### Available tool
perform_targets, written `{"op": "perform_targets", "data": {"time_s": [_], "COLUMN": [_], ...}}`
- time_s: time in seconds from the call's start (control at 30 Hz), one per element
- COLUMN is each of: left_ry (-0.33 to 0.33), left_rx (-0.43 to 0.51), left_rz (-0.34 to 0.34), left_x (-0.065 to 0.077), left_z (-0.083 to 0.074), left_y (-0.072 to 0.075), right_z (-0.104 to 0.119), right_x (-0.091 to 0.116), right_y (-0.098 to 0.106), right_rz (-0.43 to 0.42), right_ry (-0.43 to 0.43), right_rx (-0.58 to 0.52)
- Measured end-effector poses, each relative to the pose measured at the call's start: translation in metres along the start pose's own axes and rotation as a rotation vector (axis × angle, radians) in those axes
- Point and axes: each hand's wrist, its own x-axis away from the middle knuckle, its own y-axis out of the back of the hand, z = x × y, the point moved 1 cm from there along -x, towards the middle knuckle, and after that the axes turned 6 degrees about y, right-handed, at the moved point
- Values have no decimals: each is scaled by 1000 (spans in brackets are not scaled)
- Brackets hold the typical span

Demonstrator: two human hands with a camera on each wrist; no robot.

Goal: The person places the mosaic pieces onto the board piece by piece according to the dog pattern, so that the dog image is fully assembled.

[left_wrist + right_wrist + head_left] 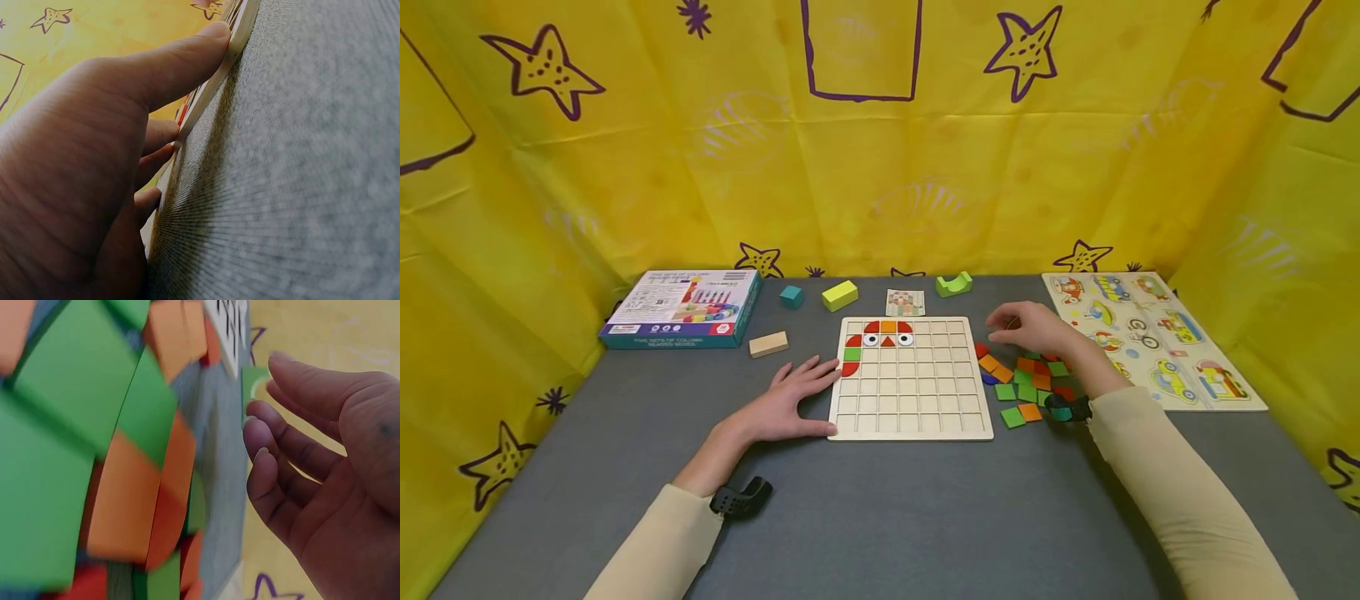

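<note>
A square wooden grid board (910, 408) lies on the grey table. Red, green and orange pieces and two eye tiles (905, 340) fill cells along its top and upper left. My left hand (786, 408) rests at the board's left edge, fingers spread; in the left wrist view its thumb (187, 59) and fingertips touch the wooden rim. Right of the board is a loose pile of green, orange, red and blue pieces (1024, 377). Over the far side of that pile hovers my right hand (1030, 327). Its fingers (262, 475) are loosely bent, with no piece visible between them and the thumb.
Behind the board lies a small picture card (906, 302), with a green arch block (953, 285) beside it. Yellow (840, 296), teal (792, 297) and plain wooden (768, 344) blocks sit left, near a boxed toy set (681, 308). A picture puzzle board (1150, 342) lies far right.
</note>
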Motion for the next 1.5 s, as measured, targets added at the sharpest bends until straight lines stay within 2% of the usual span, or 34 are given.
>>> {"op": "perform_targets", "data": {"time_s": [0.27, 0.53, 0.77, 1.0, 1.5], "left_ry": [7, 5, 0, 4, -5], "left_rx": [-3, -5, 9, 3, 7], "left_rz": [11, 12, 12, 10, 11], "left_x": [0, 0, 0, 0, 1], "left_z": [2, 1, -1, -1, -2], "left_y": [2, 3, 4, 3, 3], "right_z": [-21, -25, -18, -12, 4], "right_x": [19, 27, 21, 8, -8], "right_y": [8, 8, 3, -7, -23], "right_rz": [0, -4, 5, 20, 75], "right_ry": [-48, -47, -25, 35, 19], "right_rx": [-8, -15, -35, -1, 29]}}
